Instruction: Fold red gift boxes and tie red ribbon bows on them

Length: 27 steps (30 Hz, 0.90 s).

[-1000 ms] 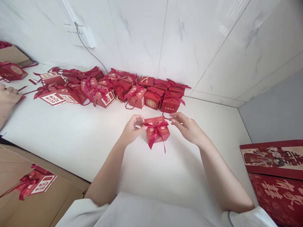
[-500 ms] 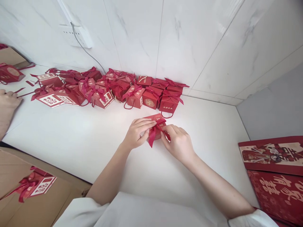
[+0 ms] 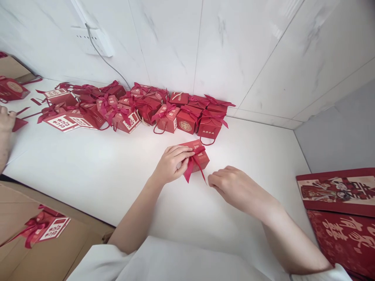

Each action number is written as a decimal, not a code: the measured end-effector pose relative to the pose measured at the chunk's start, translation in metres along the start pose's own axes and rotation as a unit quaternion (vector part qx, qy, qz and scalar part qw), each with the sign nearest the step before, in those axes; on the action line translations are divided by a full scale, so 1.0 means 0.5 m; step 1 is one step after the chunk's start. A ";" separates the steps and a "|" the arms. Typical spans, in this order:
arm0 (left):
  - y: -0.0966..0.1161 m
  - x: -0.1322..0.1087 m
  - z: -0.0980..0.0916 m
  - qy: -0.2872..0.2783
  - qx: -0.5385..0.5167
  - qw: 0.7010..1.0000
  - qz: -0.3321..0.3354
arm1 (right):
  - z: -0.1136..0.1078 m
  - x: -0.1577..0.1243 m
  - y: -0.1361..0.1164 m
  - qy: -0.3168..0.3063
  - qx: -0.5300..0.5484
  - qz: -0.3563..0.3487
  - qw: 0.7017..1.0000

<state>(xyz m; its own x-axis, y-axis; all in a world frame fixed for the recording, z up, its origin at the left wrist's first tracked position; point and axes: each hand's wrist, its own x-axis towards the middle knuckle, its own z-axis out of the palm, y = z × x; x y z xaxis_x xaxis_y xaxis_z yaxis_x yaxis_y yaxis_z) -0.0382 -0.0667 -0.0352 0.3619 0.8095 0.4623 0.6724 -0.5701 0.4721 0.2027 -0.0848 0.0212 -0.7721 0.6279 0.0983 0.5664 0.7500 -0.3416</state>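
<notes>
A small red gift box (image 3: pixel 203 159) lies on the white table, with a red ribbon (image 3: pixel 190 168) tied round it in a knot. My left hand (image 3: pixel 171 166) rests over the box's left side, its fingers pressing the ribbon at the knot and holding the box. One narrow ribbon tail slants down toward my right hand (image 3: pixel 234 189), which is off the box to the right with its fingers curled together. The tail's end shows just beside those fingertips. Whether anything is pinched in them is hidden.
Several ribboned red gift boxes (image 3: pixel 186 119) stand along the tiled wall (image 3: pixel 234 50). Another person's hand (image 3: pixel 6 121) is at the left edge by red pieces. Below it, a cardboard carton (image 3: pixel 17 195) holds a gift box (image 3: pixel 48 230). Red printed bags (image 3: pixel 336 191) lie at right.
My right hand has drawn away from the box to the right and down, uncovering its right side and a ribbon tail. My left hand keeps its place. The other person's hand has shifted left.
</notes>
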 end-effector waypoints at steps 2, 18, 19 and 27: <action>0.001 0.000 0.001 0.003 -0.007 1.000 -0.008 | 0.002 -0.003 -0.012 -0.039 0.052 0.051 0.997; 0.004 -0.002 0.012 0.038 -0.047 0.998 -0.017 | 0.110 0.098 -0.039 0.294 -0.097 0.160 0.937; 0.004 -0.003 0.013 0.036 -0.039 0.999 -0.010 | 0.112 0.109 -0.038 0.291 -0.093 0.169 0.937; 0.007 -0.009 0.022 0.036 0.024 0.999 -0.018 | 0.113 0.153 -0.043 0.265 -0.061 0.193 0.943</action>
<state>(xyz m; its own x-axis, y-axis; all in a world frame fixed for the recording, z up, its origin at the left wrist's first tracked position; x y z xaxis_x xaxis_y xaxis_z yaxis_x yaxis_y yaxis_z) -0.0306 -0.0707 -0.0438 0.2906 0.8162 0.4994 0.7155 -0.5319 0.4530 0.1153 -0.0649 -0.0165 -0.2681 0.8505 0.4525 0.8294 0.4427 -0.3407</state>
